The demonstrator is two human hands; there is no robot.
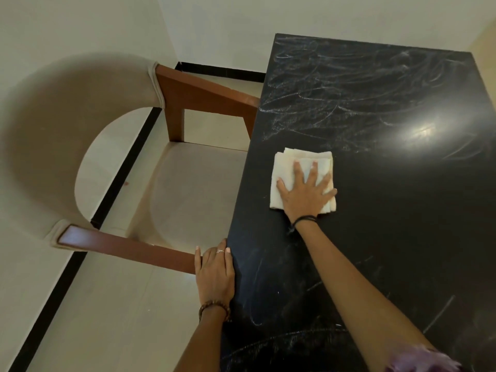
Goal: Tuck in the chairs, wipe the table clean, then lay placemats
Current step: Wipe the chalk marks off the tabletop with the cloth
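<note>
- Your right hand (304,191) lies flat with fingers spread on the folded cloth (292,167), pressing it down rather than gripping it
- That cloth sits on the black tabletop (389,237), near the left edge and about midway along it
- It looks soft, light and limp, so it probably bunches or unfolds if you push from one corner; keep your palm over its middle
- Your left hand (214,275) rests open along the tabletop's left edge, fingers straight, holding nothing
- Pale smears streak the tabletop beyond the cloth, so wiping seems unfinished
- The chair (188,189) stands just beside that edge, its seat partly under; no placemats show
</note>
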